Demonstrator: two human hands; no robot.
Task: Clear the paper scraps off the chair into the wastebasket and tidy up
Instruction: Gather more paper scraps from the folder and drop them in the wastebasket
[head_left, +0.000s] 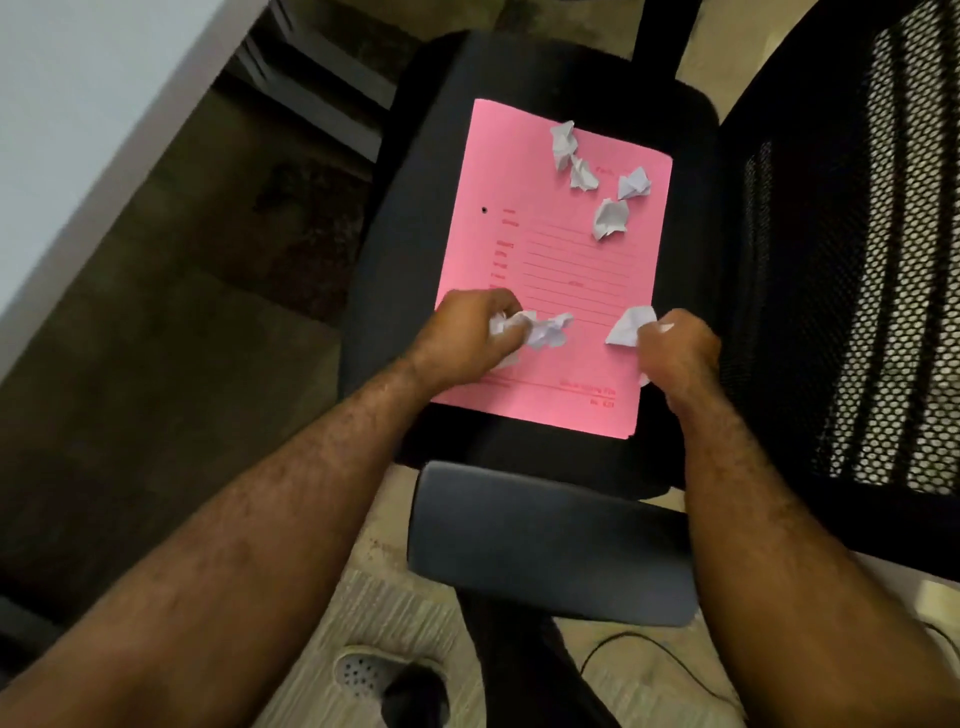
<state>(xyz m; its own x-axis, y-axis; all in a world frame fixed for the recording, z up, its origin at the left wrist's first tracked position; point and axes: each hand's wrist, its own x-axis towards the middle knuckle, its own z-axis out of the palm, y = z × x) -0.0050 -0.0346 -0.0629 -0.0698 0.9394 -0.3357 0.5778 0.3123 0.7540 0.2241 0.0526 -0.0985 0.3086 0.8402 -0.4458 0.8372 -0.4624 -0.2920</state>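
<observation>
Paper scraps: four loose (611, 218) on pink folder (550, 332), chair seat (410, 218) | left hand (470, 338) grip clenched on crumpled wad (545, 330) | right hand (678, 348) grip pinching scrap (628, 326) | advice: I pack wads tight, sweep far four, leave folder flat | wastebasket unseen.

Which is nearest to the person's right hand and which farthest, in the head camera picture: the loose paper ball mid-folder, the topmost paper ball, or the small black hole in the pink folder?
From the right hand:
1. Loose paper ball mid-folder, just beyond the hand.
2. Topmost paper ball and the black hole on the pink folder, toward its left edge: too close to call.
</observation>
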